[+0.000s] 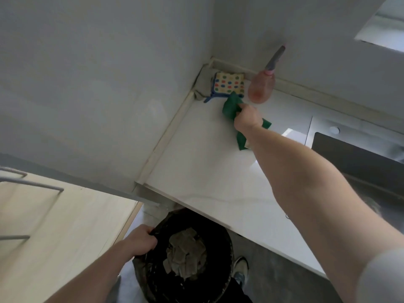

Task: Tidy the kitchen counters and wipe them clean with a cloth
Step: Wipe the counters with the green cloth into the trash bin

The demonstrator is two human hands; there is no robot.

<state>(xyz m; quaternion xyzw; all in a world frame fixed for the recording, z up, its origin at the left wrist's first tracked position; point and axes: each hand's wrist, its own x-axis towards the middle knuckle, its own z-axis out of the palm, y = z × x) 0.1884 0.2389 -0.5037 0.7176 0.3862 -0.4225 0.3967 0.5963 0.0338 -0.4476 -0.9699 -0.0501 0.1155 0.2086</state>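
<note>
My right hand (248, 118) grips a green cloth (231, 106) and holds it against the white counter (201, 162), near the back corner. Part of the cloth trails out under my wrist. Just beyond the cloth lies a folded cloth with coloured dots (228, 85), and a pink spray bottle (261, 86) stands to its right. Down at the counter's front edge, my left hand (140, 241) grips the rim of a black bin (188, 256) that holds crumpled paper.
A grey rag (202, 87) is bunched in the counter's back corner. A dark sink or hob (354, 158) lies at the right. A pale wooden cabinet (56, 226) with metal handles stands at the lower left. A shoe (240, 270) shows on the floor.
</note>
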